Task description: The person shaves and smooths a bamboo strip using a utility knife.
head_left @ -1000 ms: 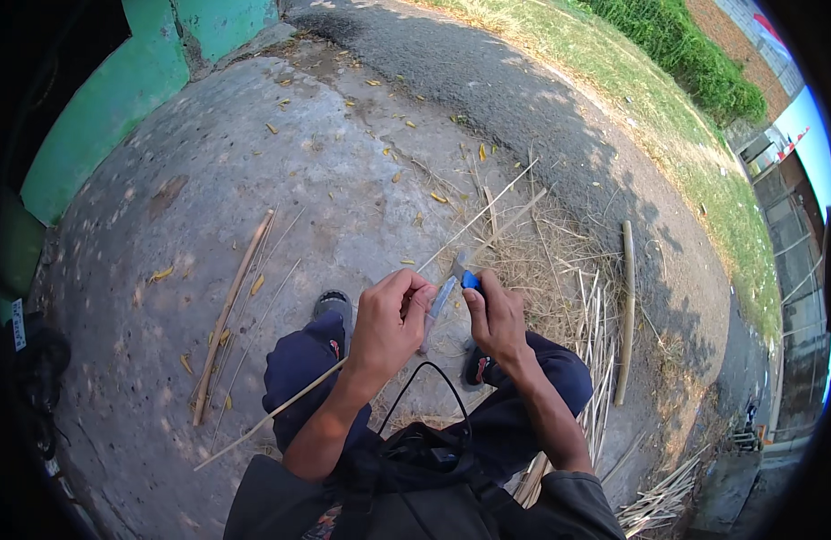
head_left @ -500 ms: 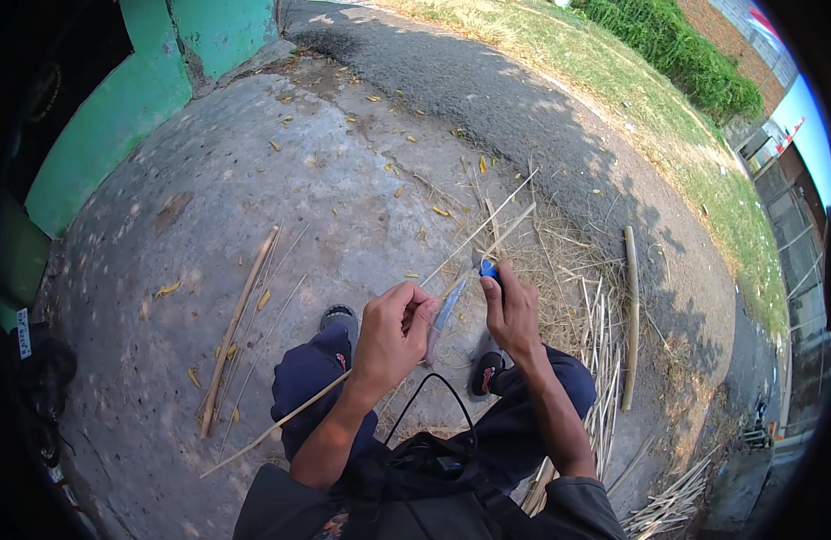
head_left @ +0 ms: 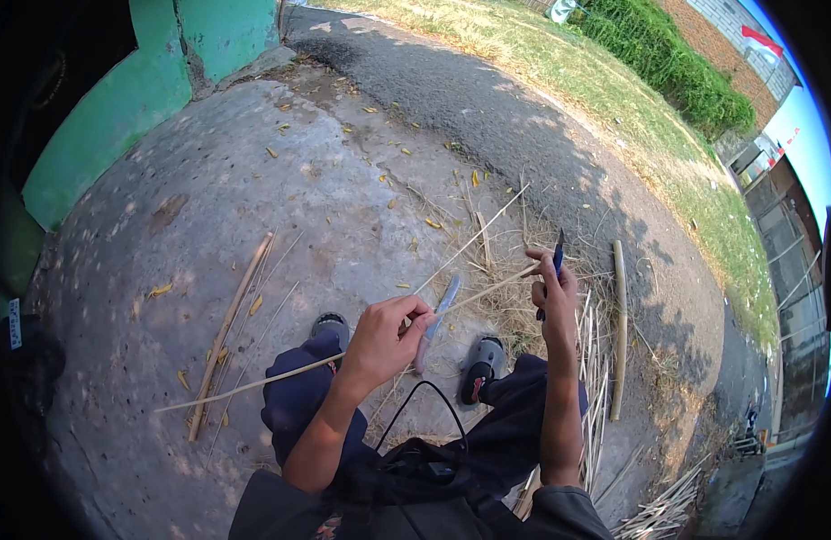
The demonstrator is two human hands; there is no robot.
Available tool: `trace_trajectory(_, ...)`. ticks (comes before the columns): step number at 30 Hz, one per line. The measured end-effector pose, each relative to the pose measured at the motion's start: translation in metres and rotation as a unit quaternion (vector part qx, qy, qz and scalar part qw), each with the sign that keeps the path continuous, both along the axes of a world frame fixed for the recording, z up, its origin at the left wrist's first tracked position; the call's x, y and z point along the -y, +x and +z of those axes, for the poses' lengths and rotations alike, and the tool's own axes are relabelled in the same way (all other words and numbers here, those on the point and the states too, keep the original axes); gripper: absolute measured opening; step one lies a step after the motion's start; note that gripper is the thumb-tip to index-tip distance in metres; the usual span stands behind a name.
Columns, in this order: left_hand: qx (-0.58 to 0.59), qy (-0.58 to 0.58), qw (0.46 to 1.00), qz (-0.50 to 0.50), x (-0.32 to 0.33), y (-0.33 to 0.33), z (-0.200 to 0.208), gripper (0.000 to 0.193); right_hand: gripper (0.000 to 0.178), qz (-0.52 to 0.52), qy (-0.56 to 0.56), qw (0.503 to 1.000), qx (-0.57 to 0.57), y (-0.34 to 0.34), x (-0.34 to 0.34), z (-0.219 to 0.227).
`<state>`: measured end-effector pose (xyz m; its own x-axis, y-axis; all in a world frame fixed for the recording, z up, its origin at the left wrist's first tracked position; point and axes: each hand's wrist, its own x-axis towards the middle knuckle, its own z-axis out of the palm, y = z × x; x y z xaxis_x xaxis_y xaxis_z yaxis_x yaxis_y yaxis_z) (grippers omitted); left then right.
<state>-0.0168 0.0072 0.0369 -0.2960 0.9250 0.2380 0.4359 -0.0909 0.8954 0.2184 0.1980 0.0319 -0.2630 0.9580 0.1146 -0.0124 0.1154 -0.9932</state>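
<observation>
My left hand [head_left: 393, 335] pinches a long, thin bamboo strip [head_left: 253, 387] between thumb and fingers. One end slants down past my left knee; the other [head_left: 487, 290] rises to the fingertips of my right hand [head_left: 556, 290]. That hand is closed on a blue-handled tool [head_left: 558, 259], its narrow dark tip pointing up; its exact kind is unclear. Below and between my hands a knife [head_left: 447, 297] rests on the ground near my feet. A second thin strip [head_left: 474, 236] runs up and right from behind my left hand; whether it is held, I cannot tell.
Bamboo shavings [head_left: 510, 310] and a pile of split strips [head_left: 594, 369] lie at my right, beside a thick bamboo pole [head_left: 619, 328]. More strips [head_left: 668, 499] are at the lower right. Another bamboo length [head_left: 233, 337] lies to my left. A green wall [head_left: 118, 135] stands far left.
My right hand has moved right and slightly up, away from my left hand, turning the blue-handled tool tip-up. The held strip's lower end now reaches farther left.
</observation>
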Motion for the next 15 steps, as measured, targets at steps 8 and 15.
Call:
trace_trajectory(8,-0.014,-0.029,0.999,0.034,-0.012,0.003,-0.020,0.009,0.028,0.020,-0.027,0.999,-0.043,0.011,0.001,-0.007)
trace_trajectory(15,-0.049,-0.048,0.995,0.066,-0.019,0.006,-0.026,0.010,0.019,0.012,0.013,1.000,0.004,0.020,0.005,-0.006)
